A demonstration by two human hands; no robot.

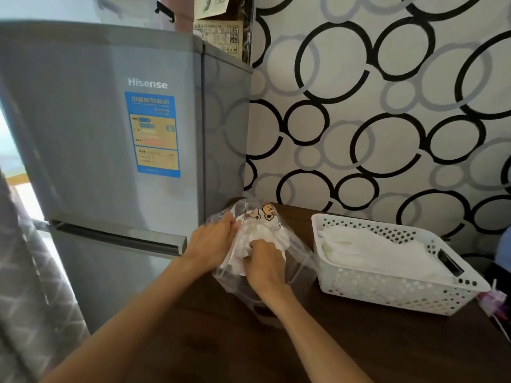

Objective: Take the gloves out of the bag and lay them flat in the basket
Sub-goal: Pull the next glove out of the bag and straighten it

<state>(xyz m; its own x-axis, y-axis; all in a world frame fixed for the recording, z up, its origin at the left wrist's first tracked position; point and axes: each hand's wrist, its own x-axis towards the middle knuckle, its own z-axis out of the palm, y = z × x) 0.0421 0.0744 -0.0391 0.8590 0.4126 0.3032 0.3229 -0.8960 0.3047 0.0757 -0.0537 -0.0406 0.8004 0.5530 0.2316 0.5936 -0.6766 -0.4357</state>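
Note:
A clear plastic bag [297, 268] with cartoon dog prints lies on the dark wooden table [345, 341], left of the basket. My left hand [211, 243] grips the bag's left edge. My right hand [266, 265] reaches into the bag's mouth and holds a bunch of white gloves [264, 230] inside it. The white perforated basket [392, 295] stands at the right, with several white gloves [378, 251] lying flat in it.
A grey fridge [110, 134] stands close on the left, right beside the bag. A wall with black and grey circles [387, 106] runs behind the table. A small pink object [490, 298] sits at the basket's right corner. A patterned curtain [30, 286] hangs at far left.

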